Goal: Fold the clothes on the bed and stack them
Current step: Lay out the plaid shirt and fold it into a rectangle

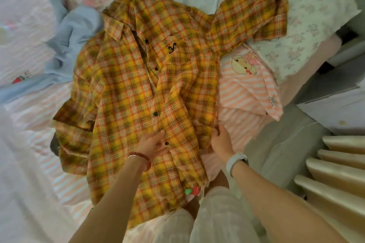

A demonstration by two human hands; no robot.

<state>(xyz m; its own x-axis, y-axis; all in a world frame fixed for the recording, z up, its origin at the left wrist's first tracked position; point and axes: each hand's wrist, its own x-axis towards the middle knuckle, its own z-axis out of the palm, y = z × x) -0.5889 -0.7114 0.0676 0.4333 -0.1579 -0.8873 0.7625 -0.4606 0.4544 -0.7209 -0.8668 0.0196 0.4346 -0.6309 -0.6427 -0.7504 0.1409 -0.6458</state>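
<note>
Pink-striped bed (239, 108), grey floor (280, 156), cream pleated curtain (339, 173), soft daylight

I have both bare forearms reaching forward from the bottom of the view, roughly side by side. My left hand (153, 143) lies palm-down with fingers stretched forward, thumb tucked under a fold of cloth, pinching it. A dark red beaded bracelet (142, 159) circles that wrist. My right hand (220, 140) sits just to the right, fingers curled and gripping a cloth edge. A pale grey watch band (235, 162) wraps the right wrist.
</note>
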